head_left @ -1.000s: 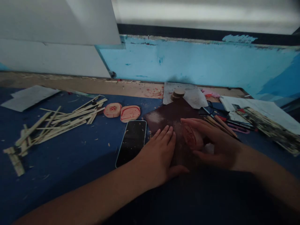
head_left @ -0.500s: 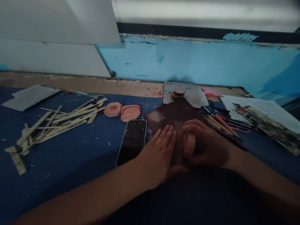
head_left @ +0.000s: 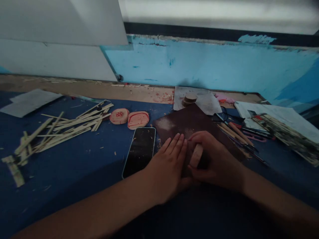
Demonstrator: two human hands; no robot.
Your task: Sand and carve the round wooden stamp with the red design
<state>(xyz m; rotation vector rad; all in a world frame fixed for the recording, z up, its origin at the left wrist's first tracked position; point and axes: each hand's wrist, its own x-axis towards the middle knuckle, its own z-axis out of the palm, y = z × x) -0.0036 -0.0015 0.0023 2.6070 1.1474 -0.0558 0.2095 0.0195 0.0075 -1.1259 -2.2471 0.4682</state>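
Observation:
My left hand (head_left: 167, 167) lies flat, fingers together and stretched out, pressing on the near left part of a dark brown sheet (head_left: 189, 124) on the blue table. My right hand (head_left: 214, 162) is closed around a small wooden disc (head_left: 196, 155), held on its edge against the sheet, right beside my left fingers. A black phone (head_left: 140, 151) lies screen up just left of my left hand.
Two flat wooden slices with red marks (head_left: 129, 118) lie behind the phone. A heap of thin wooden sticks (head_left: 62, 127) spreads at the left. Pencils and tools (head_left: 236, 132) and papers (head_left: 281, 122) lie at the right. A small stack of wooden discs (head_left: 189, 99) sits on grey paper behind.
My right hand turned the wooden disc from flat, red face up, onto its edge, closed around it and slid it left toward my left hand. My left hand stayed in place.

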